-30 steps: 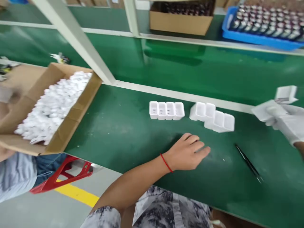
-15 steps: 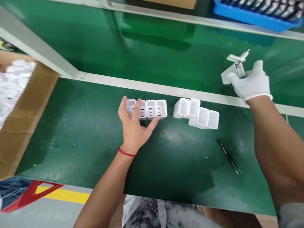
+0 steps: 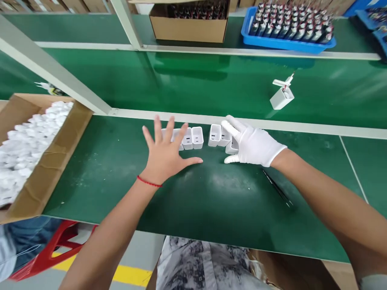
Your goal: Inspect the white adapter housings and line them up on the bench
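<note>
Two groups of small white plastic shells stand side by side on the green bench. My bare left hand point(image 3: 165, 153), a red string on its wrist, hovers with fingers spread over the left row of shells point(image 3: 190, 138) and hides part of it. My right hand point(image 3: 250, 144), in a white glove, lies open over the right group of shells point(image 3: 218, 135), fingers reaching across them. Neither hand grips anything. A single white shell with a lid piece on top point(image 3: 281, 95) stands alone on the green belt behind the rail.
A cardboard box of white parts point(image 3: 33, 141) sits at the left. Black tweezers point(image 3: 276, 188) lie on the bench to the right. At the back stand a cardboard box point(image 3: 189, 25) and a blue tray of small parts point(image 3: 288, 28). A red stool point(image 3: 45, 251) is below left.
My right hand let go of the white shell on the belt and came down over the right group. My left hand stays at the left row, fingers spread wider.
</note>
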A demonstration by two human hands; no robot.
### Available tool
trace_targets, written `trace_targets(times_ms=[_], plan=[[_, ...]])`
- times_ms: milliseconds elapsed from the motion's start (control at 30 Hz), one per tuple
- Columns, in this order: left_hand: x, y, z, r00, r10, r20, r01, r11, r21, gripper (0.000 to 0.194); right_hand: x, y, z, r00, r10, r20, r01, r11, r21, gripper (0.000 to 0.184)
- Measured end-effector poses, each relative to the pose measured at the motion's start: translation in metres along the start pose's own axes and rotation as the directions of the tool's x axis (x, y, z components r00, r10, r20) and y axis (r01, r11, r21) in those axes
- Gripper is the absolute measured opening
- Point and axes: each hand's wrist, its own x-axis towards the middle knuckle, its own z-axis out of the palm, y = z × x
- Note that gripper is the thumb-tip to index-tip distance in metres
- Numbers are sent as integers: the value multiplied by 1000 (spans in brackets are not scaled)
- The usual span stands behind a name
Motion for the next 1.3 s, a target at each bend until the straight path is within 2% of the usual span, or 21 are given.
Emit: trace_targets(times_ms=[67,167,233,333,400,467,567,633,667,700,767,867,1000,1133,1300], plan=[[19,2,-5,985,93,143,-97,995,26,108,2,3,3,1000,4,1,-4,999,52,110],[47,12,-3,917,180,355,-196,981,10,113,1,5,7,997,16,-70,-9,995,103,97],[58,21,1,879,230,418,-247,969,-15,99,0,4,10,991,27,-134,-11,993,120,92],[61,31,5,876,266,403,-284,959,-16,63,-1,-2,13,985,37,-167,-9,986,169,90],[57,31,4,885,257,389,-274,962,-11,53,-1,-7,12,988,32,-150,-2,979,202,90],[50,26,-2,878,269,396,-278,960,-36,62,-5,-10,9,991,-1,-133,30,977,211,94],[40,6,-22,868,268,419,-283,959,-27,99,-16,-10,1,993,-34,-117,48,991,127,109],[34,-10,-35,873,163,460,-209,976,51,118,-25,-9,-4,997,23,-68,-22,1000,16,116],[32,-18,-39,867,99,488,-160,983,86,121,-28,-8,-5,998,63,-28,-64,998,-28,117],[30,-23,-41,856,54,515,-125,987,104,120,-30,-9,-6,995,96,12,-95,994,-48,115],[29,-29,-38,841,52,539,-116,990,85,113,-29,-12,-4,990,128,66,-127,992,-13,109],[30,-26,-24,866,153,476,-191,981,32,89,-25,-19,2,990,138,44,-141,987,74,98],[27,-18,-14,889,183,419,-244,965,96,61,-27,-28,10,982,187,-4,-186,981,54,83],[26,-18,-15,884,229,408,-301,946,121,57,-31,-34,13,972,235,-24,-233,969,76,84],[32,-26,-18,871,299,390,-348,936,59,60,-35,-42,12,956,285,-68,-268,945,187,86]])
